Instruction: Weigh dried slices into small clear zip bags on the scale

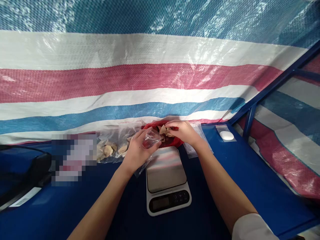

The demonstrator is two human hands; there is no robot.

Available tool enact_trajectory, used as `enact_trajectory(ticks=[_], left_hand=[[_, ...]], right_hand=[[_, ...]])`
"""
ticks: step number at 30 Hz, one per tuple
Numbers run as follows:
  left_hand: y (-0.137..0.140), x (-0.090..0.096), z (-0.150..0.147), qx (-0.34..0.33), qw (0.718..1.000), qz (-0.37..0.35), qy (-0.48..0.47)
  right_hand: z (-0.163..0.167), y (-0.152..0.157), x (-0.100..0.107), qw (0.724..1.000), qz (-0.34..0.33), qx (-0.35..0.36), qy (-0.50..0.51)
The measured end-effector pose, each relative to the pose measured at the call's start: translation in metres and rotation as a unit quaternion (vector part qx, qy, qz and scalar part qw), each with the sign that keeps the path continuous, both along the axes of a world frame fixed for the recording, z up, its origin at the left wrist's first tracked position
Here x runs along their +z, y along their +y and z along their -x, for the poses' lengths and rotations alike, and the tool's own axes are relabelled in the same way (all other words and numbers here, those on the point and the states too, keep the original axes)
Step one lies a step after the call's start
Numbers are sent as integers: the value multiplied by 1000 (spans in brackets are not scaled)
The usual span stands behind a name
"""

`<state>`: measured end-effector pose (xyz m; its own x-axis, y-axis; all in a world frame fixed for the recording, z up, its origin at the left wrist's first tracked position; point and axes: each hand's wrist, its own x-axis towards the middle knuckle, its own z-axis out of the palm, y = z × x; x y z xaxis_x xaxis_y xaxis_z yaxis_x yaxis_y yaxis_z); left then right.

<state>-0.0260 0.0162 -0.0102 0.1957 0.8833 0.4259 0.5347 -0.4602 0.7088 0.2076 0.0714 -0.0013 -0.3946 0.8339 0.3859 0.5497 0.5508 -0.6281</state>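
Note:
My left hand [141,146] grips a clear plastic bag [152,137], its mouth turned toward the right. Pinched in the fingers of my right hand [183,132] are some pale brown dried slices [164,130], close beside the bag's opening. Beneath both hands lies a red plastic bag [178,141] with more dried pieces in it. In front of it a white kitchen scale [167,170] with a metal plate rests on the table, nothing on its plate.
Zip bags of dried slices [107,150] lie at left. Flat clear bags [193,150] sit right of the red bag. Farther right, a small bag holds a white oval object [226,135]. A black object [32,173] stands at far left on the blue table [225,166]; a striped tarp [125,80] hangs behind.

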Motion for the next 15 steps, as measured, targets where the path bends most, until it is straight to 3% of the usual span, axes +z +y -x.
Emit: enact_trajectory(ticks=[8, 15], left_hand=[[1, 0, -1, -18, 1000, 1, 22], [-5, 5, -7, -56, 998, -14, 6]], right_hand=[[-4, -15, 30, 983, 53, 90, 148], [4, -29, 50, 982, 27, 152, 109]])
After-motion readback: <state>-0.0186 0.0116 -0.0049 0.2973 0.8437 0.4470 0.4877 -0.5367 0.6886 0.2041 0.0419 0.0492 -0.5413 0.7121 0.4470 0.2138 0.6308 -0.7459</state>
